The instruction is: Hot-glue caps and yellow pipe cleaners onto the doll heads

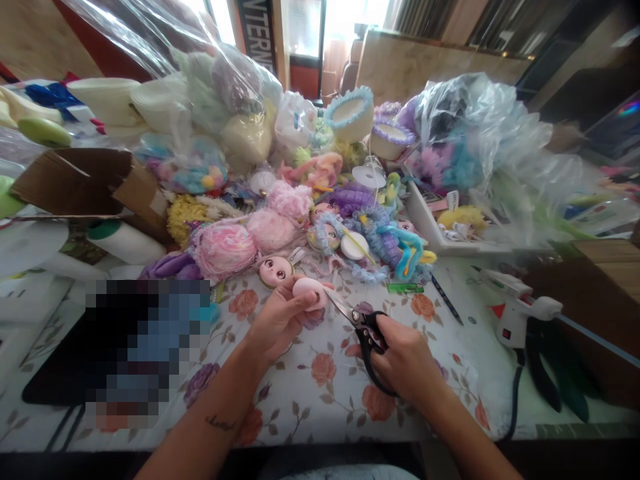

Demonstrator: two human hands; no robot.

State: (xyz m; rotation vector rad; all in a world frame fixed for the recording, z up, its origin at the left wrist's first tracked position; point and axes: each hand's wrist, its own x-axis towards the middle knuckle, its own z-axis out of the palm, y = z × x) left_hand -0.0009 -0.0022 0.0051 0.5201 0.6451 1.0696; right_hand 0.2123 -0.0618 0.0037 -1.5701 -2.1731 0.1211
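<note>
Pinching a small pale pink disc in the left hand, above a flowered cloth. Pressing the thumb across the near face of the disc, with fingers curled behind its left side. Leaving the upper middle and right edge of the disc bare, outside the grip. Grasping black-handled scissors in the right hand, with thumb and fingers wrapped about the handles. Pointing the blades up and leftward, with tips at the right edge of the disc, just past the left thumb. Cannot tell whether cutting in or only touching there. Holding the disc just right of a doll head, close beside the left fingers. Facing a heap of soft dolls and a pink yarn ball farther back. Having a small green object and a dark pen beyond the right hand, with a glue gun well apart to the right.
</note>
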